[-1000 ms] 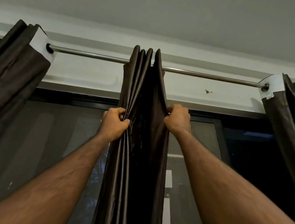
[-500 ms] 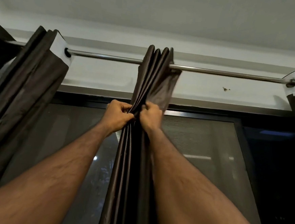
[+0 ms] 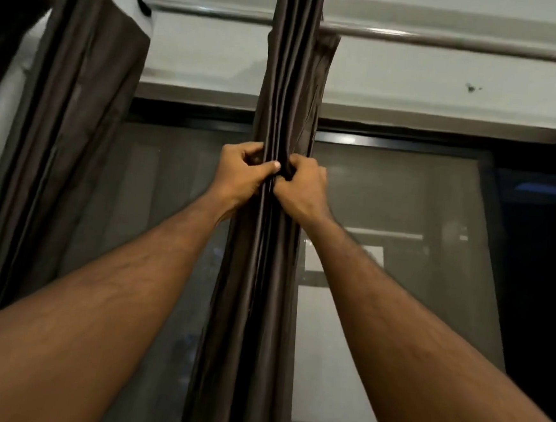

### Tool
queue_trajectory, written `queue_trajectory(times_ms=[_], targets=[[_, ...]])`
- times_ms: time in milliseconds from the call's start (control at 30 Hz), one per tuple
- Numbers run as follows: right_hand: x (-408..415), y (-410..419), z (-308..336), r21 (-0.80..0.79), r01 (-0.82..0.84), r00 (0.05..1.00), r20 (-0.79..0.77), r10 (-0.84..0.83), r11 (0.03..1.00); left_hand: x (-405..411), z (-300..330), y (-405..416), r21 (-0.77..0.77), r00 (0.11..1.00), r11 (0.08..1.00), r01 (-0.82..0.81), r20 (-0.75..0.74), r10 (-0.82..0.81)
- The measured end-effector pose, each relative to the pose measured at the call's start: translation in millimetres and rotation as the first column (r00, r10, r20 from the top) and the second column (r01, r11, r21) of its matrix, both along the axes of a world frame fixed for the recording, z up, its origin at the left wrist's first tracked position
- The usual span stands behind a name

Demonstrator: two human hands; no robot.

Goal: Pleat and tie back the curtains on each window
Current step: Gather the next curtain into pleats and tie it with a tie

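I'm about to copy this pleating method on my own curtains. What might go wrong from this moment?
1. Both hands, left hand and right hand, pinch the middle curtain at one height only; the folds below hang loose and may splay apart.
2. Pulling down could strain the rod, since the gathered fabric hangs from it.
3. No tie is visible; letting go with one hand to fetch one may undo the pleats.

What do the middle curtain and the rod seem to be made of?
Curtain: apparently a thin woven fabric with a satin-like sheen, dark brown; soft highlights run along its folds, and it bunches tightly where the left hand and right hand grip it. The fibre cannot be told.

Rod: probably metal, polished or chromed; it is silvery with a bright streak along its length.
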State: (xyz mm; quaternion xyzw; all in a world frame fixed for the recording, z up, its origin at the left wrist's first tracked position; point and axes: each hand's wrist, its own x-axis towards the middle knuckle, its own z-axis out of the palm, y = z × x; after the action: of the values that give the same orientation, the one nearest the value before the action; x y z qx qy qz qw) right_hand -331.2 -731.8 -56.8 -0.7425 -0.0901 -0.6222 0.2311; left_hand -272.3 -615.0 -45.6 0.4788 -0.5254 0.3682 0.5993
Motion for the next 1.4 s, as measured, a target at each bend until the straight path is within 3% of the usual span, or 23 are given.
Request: queue_trajectory(times_ms=[167,233,300,400,433,500,600,700,767,800,867,933,1000,1200,1300,1400], targets=[[-12.9,9.4,-71.0,-0.048,0.039,0.981,0.193,-0.029,0.998,12.6,-74.3,9.6,-0.003,0.997,0.999,0.043,-0.072,-0.043],[-14.9,14.2,-102.3,-0.154,0.048,0.985,0.17,-0.021,0.987,16.1,-107.9,14.4,0.04,0.997,0.999,0.013,-0.081,-0.01],[-16.6,11.6,-129.4,-0.228,0.151,0.982,0.147,-0.119,0.962,22.1,-141.4,18.3,0.093,0.994,0.996,-0.002,-0.108,0.012],[-18.0,2.2,-160.5,-0.03,0.313,0.936,0.181,-0.303,0.949,33.1,-190.2,25.9,0.132,0.984,0.988,-0.084,-0.145,0.103],[-18.8,0.3,-170.8,-0.019,0.391,0.907,0.178,-0.381,0.92,37.1,-205.4,28.5,0.139,0.978,0.985,-0.1,-0.171,0.123],[-18.5,-1.6,-195.7,-0.156,0.598,0.8,0.182,-0.572,0.786,44.2,-233.4,35.6,0.137,0.96,0.983,-0.122,-0.234,0.152],[-19.9,-5.1,-229.1,-0.296,0.712,0.7,0.22,-0.68,0.637,52.8,-273.5,49.5,0.141,0.912,0.972,-0.189,-0.342,0.227],[-23.3,-0.9,-260.8,-0.426,0.648,0.757,0.265,-0.598,0.631,44.8,-311.7,57.3,0.23,0.871,0.951,-0.204,-0.401,0.284],[-23.7,10.1,-287.9,-0.492,0.501,0.859,0.183,-0.478,0.712,35.0,-331.3,57.5,0.277,0.862,0.939,-0.207,-0.403,0.308],[-24.1,16.3,-303.6,-0.463,0.405,0.907,0.091,-0.412,0.789,30.2,-340.6,56.3,0.291,0.865,0.935,-0.203,-0.395,0.311],[-25.5,26.8,-333.5,-0.233,0.286,0.94,-0.119,-0.319,0.929,20.9,-356.8,52.8,0.308,0.869,0.925,-0.223,-0.367,0.332],[-26.1,31.7,-358.3,0.01,0.256,0.926,-0.288,-0.242,0.967,11.0,-370.8,50.4,0.32,0.852,0.908,-0.269,-0.36,0.379],[-29.5,36.1,-376.9,0.152,0.251,0.909,-0.377,-0.178,0.956,0.4,-382.6,51.3,0.322,0.829,0.89,-0.322,-0.358,0.43],[-36.4,42.0,-405.1,0.43,0.187,0.938,-0.346,-0.03,0.883,-30.9,-403.0,56.0,0.264,0.755,0.865,-0.427,-0.422,0.502],[-40.2,40.6,-417.1,0.378,0.109,0.95,-0.311,0.016,0.919,-41.9,-415.9,59.6,0.275,0.726,0.847,-0.455,-0.437,0.531],[-52.6,42.0,-431.7,0.398,0.142,0.963,-0.268,-0.033,0.906,-58.4,-430.2,62.0,0.277,0.7,0.817,-0.506,-0.422,0.576]])
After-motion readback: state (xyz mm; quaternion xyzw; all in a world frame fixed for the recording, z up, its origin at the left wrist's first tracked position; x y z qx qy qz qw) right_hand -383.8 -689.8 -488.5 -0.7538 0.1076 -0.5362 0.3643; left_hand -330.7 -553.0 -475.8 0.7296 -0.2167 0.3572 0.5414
